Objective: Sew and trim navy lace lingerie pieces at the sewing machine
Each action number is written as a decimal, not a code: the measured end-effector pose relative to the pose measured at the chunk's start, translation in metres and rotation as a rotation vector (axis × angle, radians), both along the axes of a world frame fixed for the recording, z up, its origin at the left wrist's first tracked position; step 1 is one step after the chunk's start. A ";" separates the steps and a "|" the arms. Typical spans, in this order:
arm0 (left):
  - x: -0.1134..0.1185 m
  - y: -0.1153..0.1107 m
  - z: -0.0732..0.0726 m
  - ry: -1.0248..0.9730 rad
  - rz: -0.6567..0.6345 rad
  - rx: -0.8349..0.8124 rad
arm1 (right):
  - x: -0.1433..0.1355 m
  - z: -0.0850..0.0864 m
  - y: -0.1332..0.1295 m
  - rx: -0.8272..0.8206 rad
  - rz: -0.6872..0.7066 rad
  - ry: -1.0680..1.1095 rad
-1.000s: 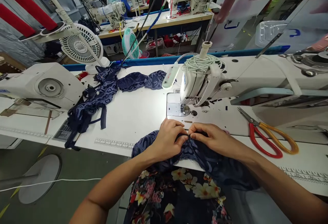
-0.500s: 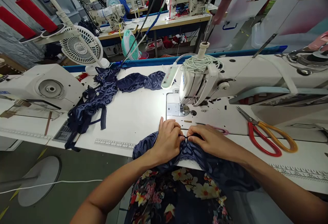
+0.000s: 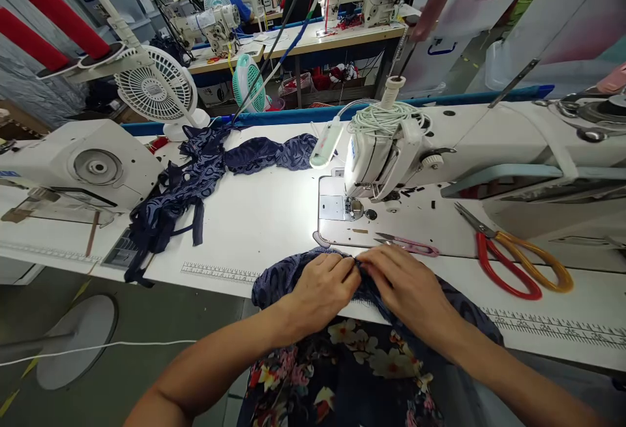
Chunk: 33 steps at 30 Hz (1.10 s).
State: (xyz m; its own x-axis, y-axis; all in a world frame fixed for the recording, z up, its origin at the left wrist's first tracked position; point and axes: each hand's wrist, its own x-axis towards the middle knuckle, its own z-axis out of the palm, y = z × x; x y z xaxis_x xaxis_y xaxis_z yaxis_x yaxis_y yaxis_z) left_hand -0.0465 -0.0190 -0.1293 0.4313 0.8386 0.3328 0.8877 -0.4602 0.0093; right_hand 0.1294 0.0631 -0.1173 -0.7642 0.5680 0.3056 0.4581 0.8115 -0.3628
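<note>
A navy lace garment [image 3: 281,275] lies bunched along the front edge of the sewing table and hangs over toward my lap. My left hand [image 3: 325,287] is closed on its upper edge, with the fingertips pinched. Close beside it, my right hand [image 3: 403,283] grips the same edge, and the fingertips of both hands nearly meet. The exact spot being pinched is hidden by my fingers. Just beyond my hands stands the sewing machine [image 3: 376,160], its presser foot [image 3: 354,208] with no fabric under it. Pink-handled thread snips [image 3: 415,246] lie behind my right hand.
Scissors [image 3: 513,257] with red and orange handles lie at the right. More navy lace pieces [image 3: 195,182] are heaped on the left, near a second machine [image 3: 92,166]. A white fan [image 3: 156,85] and red thread cones [image 3: 68,23] stand behind. Other people sit at machines farther back.
Both hands have shifted slightly and rolled over the garment's edge, the right fingers curling further inward. The fabric is bunched higher on the table, and the snips are more exposed.
</note>
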 end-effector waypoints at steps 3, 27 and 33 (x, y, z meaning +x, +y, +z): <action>0.001 -0.010 -0.003 -0.061 0.011 0.035 | 0.006 -0.008 -0.002 -0.137 0.035 0.066; -0.003 -0.019 -0.006 -0.064 0.018 -0.021 | -0.001 0.009 0.011 -0.021 -0.158 -0.138; -0.008 -0.009 0.004 -0.321 0.258 -0.036 | 0.010 0.004 0.005 0.114 -0.028 -0.082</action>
